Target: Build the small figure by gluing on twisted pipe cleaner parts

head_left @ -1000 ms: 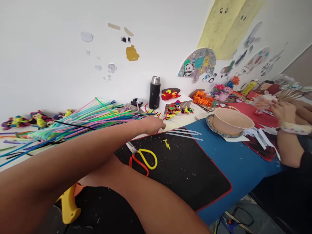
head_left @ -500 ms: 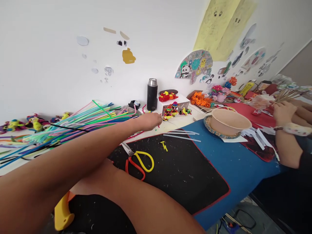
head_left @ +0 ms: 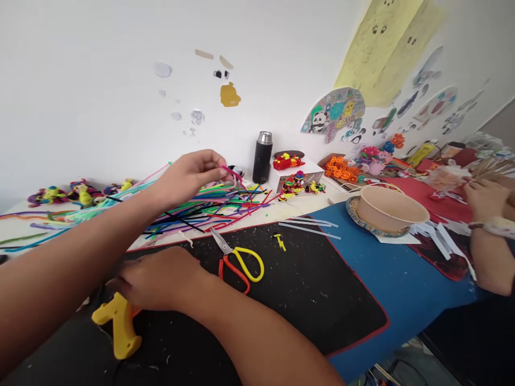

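Note:
My left hand is closed in a pinch on a magenta pipe cleaner, above a heap of colourful pipe cleaners. Crossing below it, my right hand is low over the black mat, its fingers curled and partly hidden by my left forearm. What those fingers hold, if anything, I cannot make out. Just under it lies a yellow glue gun. Scissors with one red and one yellow handle lie beyond my right wrist. Short yellow pieces rest on the mat.
A black flask stands by the wall, beside a white box with small pipe-cleaner figures. White strips lie at the mat's back edge. A beige bowl stands on the blue cover. At right are another person's hands.
My left hand has drawn back leftward from near the white box to above the pipe cleaners. My right hand, earlier mostly behind my left forearm, shows more. The view has shifted left.

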The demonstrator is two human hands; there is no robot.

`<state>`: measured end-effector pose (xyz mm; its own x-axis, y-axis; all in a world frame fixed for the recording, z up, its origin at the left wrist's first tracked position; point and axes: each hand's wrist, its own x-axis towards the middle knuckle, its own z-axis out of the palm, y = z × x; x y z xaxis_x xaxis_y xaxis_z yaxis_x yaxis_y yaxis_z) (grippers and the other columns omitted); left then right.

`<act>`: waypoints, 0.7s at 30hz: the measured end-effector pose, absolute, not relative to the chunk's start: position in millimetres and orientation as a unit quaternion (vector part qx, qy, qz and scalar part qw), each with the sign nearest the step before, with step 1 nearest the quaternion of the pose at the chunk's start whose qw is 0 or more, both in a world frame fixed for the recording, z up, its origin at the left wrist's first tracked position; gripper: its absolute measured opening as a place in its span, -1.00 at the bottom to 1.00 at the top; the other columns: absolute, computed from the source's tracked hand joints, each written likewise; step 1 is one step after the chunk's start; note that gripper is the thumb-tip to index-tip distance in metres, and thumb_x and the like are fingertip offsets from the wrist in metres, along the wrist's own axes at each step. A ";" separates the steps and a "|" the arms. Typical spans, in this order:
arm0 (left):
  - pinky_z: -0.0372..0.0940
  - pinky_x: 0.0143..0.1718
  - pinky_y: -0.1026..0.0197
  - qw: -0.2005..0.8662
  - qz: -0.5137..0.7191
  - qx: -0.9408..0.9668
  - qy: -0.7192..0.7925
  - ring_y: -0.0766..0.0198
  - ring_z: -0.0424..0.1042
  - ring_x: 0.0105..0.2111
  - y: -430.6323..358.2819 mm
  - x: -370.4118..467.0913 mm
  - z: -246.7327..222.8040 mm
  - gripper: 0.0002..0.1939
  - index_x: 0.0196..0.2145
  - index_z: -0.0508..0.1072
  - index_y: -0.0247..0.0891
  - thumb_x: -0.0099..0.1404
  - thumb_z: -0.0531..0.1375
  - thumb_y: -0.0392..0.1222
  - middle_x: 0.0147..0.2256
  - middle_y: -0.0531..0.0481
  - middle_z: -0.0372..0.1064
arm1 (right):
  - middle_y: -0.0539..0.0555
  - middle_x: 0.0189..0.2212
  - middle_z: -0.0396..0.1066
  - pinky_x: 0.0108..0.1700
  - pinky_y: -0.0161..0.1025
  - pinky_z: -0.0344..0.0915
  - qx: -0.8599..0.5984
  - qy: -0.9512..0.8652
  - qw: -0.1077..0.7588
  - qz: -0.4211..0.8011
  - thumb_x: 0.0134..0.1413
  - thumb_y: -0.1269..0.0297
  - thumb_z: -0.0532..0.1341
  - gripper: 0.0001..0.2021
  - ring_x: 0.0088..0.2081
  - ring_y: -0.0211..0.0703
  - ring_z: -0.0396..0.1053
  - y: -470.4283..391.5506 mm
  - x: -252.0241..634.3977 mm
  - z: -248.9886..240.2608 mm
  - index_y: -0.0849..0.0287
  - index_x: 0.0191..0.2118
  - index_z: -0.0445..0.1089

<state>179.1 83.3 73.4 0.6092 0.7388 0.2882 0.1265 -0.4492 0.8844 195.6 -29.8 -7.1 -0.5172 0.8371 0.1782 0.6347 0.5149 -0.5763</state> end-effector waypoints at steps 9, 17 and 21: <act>0.35 0.02 0.06 0.428 0.337 0.725 0.422 0.01 0.50 -0.02 21.9 28.5 50.1 -0.62 -0.18 0.53 -0.19 0.29 0.36 0.18 -0.07 -0.12 0.59 | 0.04 -0.30 0.65 -0.25 -0.30 0.22 -0.447 -0.786 0.382 0.191 0.45 0.13 0.19 -0.74 -0.27 -0.16 0.55 -30.7 201.0 -19.2 0.11 -0.15 0.60; 0.33 0.14 -0.05 0.550 0.394 0.605 0.421 -0.04 0.51 0.08 -17.5 -26.0 9.2 -0.70 -0.24 0.43 -0.19 0.36 0.33 0.09 0.06 -0.17 0.58 | -0.02 -0.50 0.46 -0.38 -0.27 0.13 -0.481 -0.693 0.464 0.271 0.38 0.09 0.19 -0.71 -0.46 -0.20 0.34 -19.4 205.0 -32.8 0.13 -0.25 0.58; 0.34 0.10 -0.03 0.551 0.421 0.587 0.418 -0.03 0.51 0.06 -19.3 -27.6 2.5 -0.69 -0.23 0.43 -0.19 0.35 0.34 0.09 0.03 -0.16 0.59 | -0.02 -0.50 0.45 -0.40 -0.26 0.11 -0.477 -0.696 0.450 0.291 0.36 0.06 0.20 -0.71 -0.48 -0.19 0.30 -20.2 202.2 -37.4 0.12 -0.20 0.59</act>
<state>-27.6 -19.3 2.5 0.2955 0.9547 0.0343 0.0264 -0.0441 0.9987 202.2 -20.2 -37.4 -0.1396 0.9271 0.3479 0.4029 0.3741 -0.8353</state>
